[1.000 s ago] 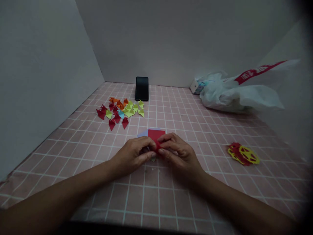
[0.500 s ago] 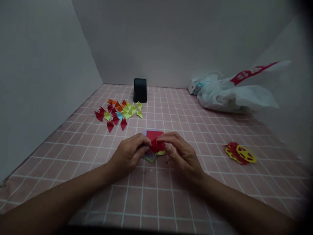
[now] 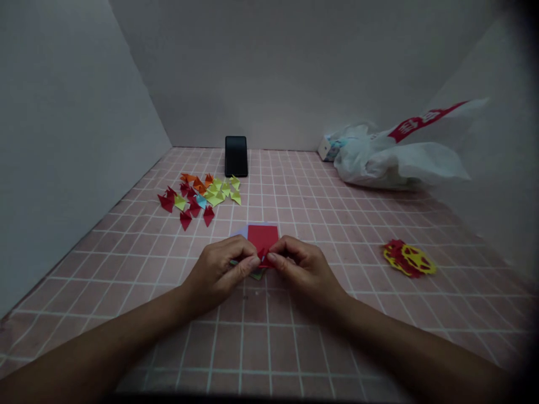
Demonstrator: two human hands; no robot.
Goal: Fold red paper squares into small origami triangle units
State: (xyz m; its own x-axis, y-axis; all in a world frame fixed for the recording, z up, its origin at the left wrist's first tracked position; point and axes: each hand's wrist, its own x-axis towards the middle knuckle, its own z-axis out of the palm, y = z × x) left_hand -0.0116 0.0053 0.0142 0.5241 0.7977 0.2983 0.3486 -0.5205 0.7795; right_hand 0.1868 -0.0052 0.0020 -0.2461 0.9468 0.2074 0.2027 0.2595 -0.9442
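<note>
Between my fingertips is a small piece of folded red paper [image 3: 263, 256], partly covered by them. My left hand [image 3: 225, 269] pinches its left side, and my right hand [image 3: 305, 271] pinches its right side with thumb and forefinger. Just under and behind it lies a stack of coloured paper squares [image 3: 263, 234], red on top, with lilac and green edges peeking out. Farther back on the left sits a group of folded paper cranes [image 3: 214, 196] in red, orange, yellow and one light blue. The folds of the held piece are too small to make out fully.
A dark phone [image 3: 236, 156] leans near the back wall. At the back right rests a white plastic bag [image 3: 387, 163] beside a small box [image 3: 325, 148]. Red and yellow cut-out shapes [image 3: 410, 258] lie on the right of the pink checked cloth [image 3: 261, 348].
My right hand has turned and lowered, its fingers curling into a pinch. The folded red paper shows narrower between my hands, and more of the red top sheet is uncovered. The view has shifted slightly.
</note>
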